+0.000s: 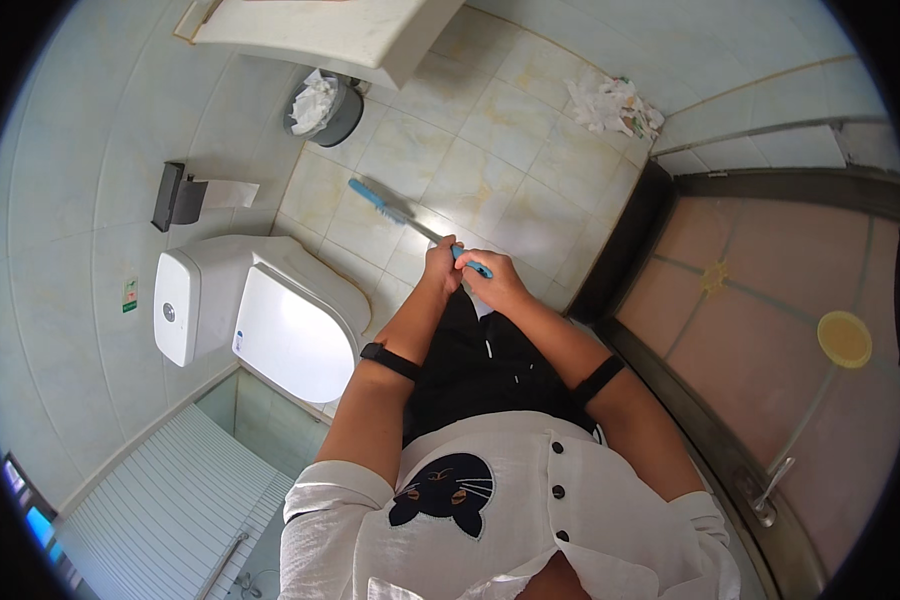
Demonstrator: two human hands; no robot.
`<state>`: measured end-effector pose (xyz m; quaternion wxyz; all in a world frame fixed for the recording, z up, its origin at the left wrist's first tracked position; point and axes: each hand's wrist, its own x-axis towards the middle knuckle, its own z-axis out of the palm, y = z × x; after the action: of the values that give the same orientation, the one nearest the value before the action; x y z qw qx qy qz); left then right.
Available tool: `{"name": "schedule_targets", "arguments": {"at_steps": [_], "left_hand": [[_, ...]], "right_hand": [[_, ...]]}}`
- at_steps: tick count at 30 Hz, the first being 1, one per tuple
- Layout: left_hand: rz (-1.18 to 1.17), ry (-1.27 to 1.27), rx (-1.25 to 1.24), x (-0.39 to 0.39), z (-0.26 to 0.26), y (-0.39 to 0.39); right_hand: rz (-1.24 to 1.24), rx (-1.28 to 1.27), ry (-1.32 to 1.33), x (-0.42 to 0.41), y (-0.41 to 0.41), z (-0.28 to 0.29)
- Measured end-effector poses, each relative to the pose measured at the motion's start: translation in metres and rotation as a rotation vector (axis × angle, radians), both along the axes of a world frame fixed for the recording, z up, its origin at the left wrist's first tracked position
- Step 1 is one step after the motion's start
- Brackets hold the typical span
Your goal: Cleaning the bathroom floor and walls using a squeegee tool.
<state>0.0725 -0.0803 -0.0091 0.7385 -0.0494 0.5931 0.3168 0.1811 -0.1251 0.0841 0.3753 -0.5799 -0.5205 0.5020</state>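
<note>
A long-handled brush with a blue head (370, 195) and pale bristles slants over the tiled floor (469, 172). Both of my hands are wrapped around its handle. My left hand (442, 265) grips the grey shaft just below the blue grip. Closer to my body, my right hand (501, 280) is closed on the blue grip (480, 270), whose end pokes out past the fingers. The head lies beyond my hands to the upper left, near the floor; whether the bristles touch the tiles I cannot tell.
To the left is a toilet (300, 330) with its lid down, below a paper roll holder (187, 199). A bin (341, 120) holds crumpled paper under a white basin (307, 34). Litter (615, 106) lies in the far corner. A raised dark sill (622, 240) borders the doorway, right.
</note>
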Motion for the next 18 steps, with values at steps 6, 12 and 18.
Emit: {"name": "schedule_targets", "arguments": {"at_steps": [6, 12, 18], "left_hand": [[0.024, -0.008, -0.065, -0.046, -0.042, 0.018], [-0.157, -0.009, -0.034, -0.013, -0.020, 0.034], [-0.181, -0.077, -0.049, 0.017, -0.015, 0.037]], "right_hand": [[0.045, -0.224, 0.124, -0.042, 0.028, -0.015], [-0.113, -0.075, -0.006, -0.033, 0.027, -0.009], [-0.276, -0.287, -0.107, -0.030, 0.033, 0.029]]}}
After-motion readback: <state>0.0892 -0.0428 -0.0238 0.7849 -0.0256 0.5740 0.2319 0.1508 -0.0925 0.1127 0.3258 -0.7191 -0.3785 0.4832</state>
